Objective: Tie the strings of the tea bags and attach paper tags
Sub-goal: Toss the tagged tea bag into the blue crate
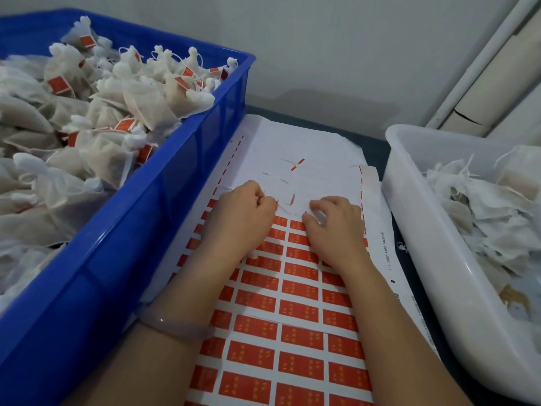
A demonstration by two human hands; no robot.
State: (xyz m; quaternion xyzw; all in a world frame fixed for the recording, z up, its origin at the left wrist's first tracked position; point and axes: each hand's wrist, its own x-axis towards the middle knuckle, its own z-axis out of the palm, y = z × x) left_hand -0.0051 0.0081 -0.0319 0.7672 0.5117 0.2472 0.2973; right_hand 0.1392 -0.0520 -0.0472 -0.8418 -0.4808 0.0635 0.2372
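A sheet of red paper tags (pixel 298 312) lies on the table between two bins, its upper part peeled to bare white backing (pixel 292 142). My left hand (pixel 243 212) is curled at the top row of tags and pinches the edge of a red tag (pixel 276 204). My right hand (pixel 336 221) is curled beside it, its fingertips and thumb pinching at the sheet's top row. What lies under those fingers is hidden. Tied, tagged tea bags (pixel 87 118) fill the blue crate (pixel 164 206) on the left. Untagged tea bags (pixel 486 206) lie in the white tub (pixel 409 224) on the right.
A wall rises just behind the table, with a white pipe (pixel 480 63) at the far right. A pale bangle (pixel 175 329) sits on my left wrist. The dark tabletop (pixel 374 148) shows in the narrow gaps around the sheet.
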